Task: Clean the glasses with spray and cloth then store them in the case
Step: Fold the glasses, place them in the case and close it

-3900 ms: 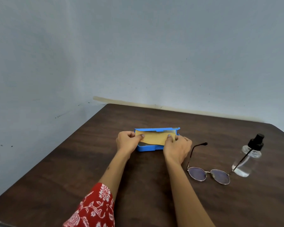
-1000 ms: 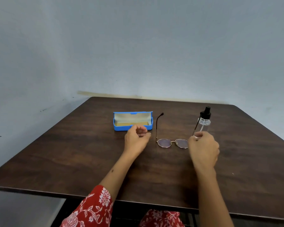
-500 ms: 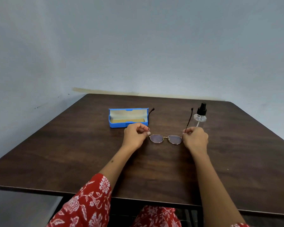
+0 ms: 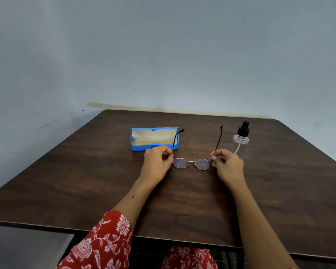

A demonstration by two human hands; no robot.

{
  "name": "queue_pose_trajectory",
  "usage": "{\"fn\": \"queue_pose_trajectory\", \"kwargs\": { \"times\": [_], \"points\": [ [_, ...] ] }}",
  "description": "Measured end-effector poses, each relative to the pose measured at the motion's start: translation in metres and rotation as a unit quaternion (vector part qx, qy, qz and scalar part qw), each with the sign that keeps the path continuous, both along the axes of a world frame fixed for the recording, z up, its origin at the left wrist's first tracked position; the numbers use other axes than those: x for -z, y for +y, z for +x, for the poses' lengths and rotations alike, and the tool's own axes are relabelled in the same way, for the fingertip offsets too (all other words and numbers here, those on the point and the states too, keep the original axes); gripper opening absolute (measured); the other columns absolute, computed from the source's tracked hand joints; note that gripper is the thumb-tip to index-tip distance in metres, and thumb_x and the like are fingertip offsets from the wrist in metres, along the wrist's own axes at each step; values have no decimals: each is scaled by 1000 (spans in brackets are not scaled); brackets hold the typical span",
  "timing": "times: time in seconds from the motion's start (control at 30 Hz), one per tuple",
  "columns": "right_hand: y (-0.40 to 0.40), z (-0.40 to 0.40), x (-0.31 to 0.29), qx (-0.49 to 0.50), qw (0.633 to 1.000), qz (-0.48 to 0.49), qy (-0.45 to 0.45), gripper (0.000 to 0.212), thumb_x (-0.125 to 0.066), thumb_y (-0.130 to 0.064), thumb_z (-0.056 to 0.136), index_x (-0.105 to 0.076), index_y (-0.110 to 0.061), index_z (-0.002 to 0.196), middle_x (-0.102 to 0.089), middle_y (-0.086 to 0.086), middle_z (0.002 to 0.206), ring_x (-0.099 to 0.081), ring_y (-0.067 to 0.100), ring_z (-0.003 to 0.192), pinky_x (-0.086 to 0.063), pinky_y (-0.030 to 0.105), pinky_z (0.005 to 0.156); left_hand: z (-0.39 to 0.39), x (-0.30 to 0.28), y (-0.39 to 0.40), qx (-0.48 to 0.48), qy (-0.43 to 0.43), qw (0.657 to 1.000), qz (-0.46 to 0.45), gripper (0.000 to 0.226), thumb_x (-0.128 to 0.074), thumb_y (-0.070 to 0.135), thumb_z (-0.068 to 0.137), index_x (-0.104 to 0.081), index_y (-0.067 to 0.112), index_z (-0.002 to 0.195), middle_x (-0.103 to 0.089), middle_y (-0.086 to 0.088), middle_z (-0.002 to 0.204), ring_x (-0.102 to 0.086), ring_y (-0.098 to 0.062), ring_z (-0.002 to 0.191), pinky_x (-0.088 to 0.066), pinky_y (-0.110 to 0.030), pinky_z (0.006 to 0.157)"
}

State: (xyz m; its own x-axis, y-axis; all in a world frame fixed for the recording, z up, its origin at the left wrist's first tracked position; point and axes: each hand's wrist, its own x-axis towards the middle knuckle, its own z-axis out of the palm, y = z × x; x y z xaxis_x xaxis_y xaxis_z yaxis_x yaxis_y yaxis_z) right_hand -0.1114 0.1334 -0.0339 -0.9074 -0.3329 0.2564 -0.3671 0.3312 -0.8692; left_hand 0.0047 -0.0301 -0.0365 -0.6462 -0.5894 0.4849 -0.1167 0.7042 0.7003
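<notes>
Thin metal-rimmed glasses (image 4: 191,163) hang just above the dark wooden table (image 4: 85,181), lenses toward me, both arms unfolded and pointing away. My left hand (image 4: 158,160) pinches the left hinge end and my right hand (image 4: 226,165) pinches the right one. Behind my left hand the blue case (image 4: 153,139) lies open, with a yellow cloth (image 4: 153,142) inside it. A clear spray bottle (image 4: 241,139) with a black pump top stands upright just behind my right hand.
The table sits in a corner with grey-blue walls close behind and to the left. Its near edge (image 4: 163,236) runs across the bottom, above my red floral clothing.
Earlier both hands were at the open case. They then moved to the glasses, took hold of both ends and lifted them slightly, the arms now spread wide.
</notes>
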Motion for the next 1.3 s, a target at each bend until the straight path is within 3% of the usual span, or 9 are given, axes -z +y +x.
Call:
{"fn": "queue_pose_trajectory", "kwargs": {
  "times": [0.2, 0.47, 0.57, 0.73, 0.83, 0.9, 1.07, 1.17, 1.3],
  "points": [
    [0, -2, -4, -27, 999, 35, 28, 16, -57, 1, 87, -66, -12, 84, -68, -2, 73, -66, 14, 80, -51, 27, 83, 7, -15, 6, 14, -123, 986, -116, 25, -60, 15, 89, -68, 13, 112, -71, -3, 105, -64, -15, 98, -50, -27, 87],
    [4, -6, -9, -60, 994, 81, 49, 29, -54, 10, 82, -65, -17, 80, -68, -2, 73, -62, 8, 78, -46, 12, 70, 6, -23, 9, 28, -256, 944, -205, 26, -47, 16, 96, -63, 14, 116, -61, -6, 113, -57, -20, 102, -49, -34, 87],
    [8, -9, -10, -87, 989, 98, 67, 28, -57, 5, 85, -64, -20, 77, -71, -3, 73, -66, 11, 78, -52, 23, 77, 6, -23, 8, 29, -268, 939, -212, 26, -48, 16, 95, -63, 15, 117, -59, -6, 113, -56, -20, 102, -50, -35, 87],
    [14, -13, -20, -141, 982, 124, 28, 26, -61, -2, 87, -64, -24, 72, -71, -10, 76, -65, 11, 76, -48, 17, 73, 6, -21, 7, 36, -265, 943, -199, 27, -52, 14, 93, -63, 16, 117, -56, -5, 116, -54, -19, 105, -49, -35, 90],
    [13, -11, -26, -141, 975, 159, 60, 19, -58, 0, 86, -67, -15, 79, -62, -22, 57, -56, -1, 66, -40, 2, 57, 6, -20, 7, 36, -250, 951, -177, 27, -52, 11, 93, -64, 16, 117, -56, -5, 117, -54, -20, 106, -48, -35, 92],
    [10, -6, -28, -129, 971, 177, 98, 18, -54, 0, 86, -67, -12, 84, -59, -19, 60, -53, -1, 63, -37, 1, 54, 8, -19, 7, 34, -222, 960, -164, 27, -51, 6, 92, -67, 13, 112, -58, -6, 116, -54, -22, 106, -47, -34, 91],
    [1, -3, -27, -122, 953, 233, 150, 19, -50, -5, 89, -65, -17, 91, -59, -10, 65, -52, 21, 72, -32, 19, 55, 10, -13, 1, 33, -175, 978, -107, 28, -53, 1, 89, -69, 11, 110, -59, -4, 116, -53, -18, 107, -44, -26, 91],
    [-5, 0, -30, -121, 940, 282, 152, 23, -50, -9, 92, -65, -16, 107, -67, 6, 88, -55, 28, 93, -36, 25, 69, 11, -13, -2, 33, -165, 984, -65, 30, -57, 1, 88, -68, 13, 113, -59, -2, 115, -53, -13, 107, -44, -22, 94],
    [-8, 1, -31, -119, 934, 300, 151, 26, -50, -7, 91, -66, -16, 109, -69, 8, 100, -56, 28, 102, -40, 27, 76, 16, -15, -3, 37, -134, 990, -20, 30, -60, 5, 84, -68, 12, 112, -64, -1, 108, -54, -4, 89, -42, -7, 75]
  ]
}}
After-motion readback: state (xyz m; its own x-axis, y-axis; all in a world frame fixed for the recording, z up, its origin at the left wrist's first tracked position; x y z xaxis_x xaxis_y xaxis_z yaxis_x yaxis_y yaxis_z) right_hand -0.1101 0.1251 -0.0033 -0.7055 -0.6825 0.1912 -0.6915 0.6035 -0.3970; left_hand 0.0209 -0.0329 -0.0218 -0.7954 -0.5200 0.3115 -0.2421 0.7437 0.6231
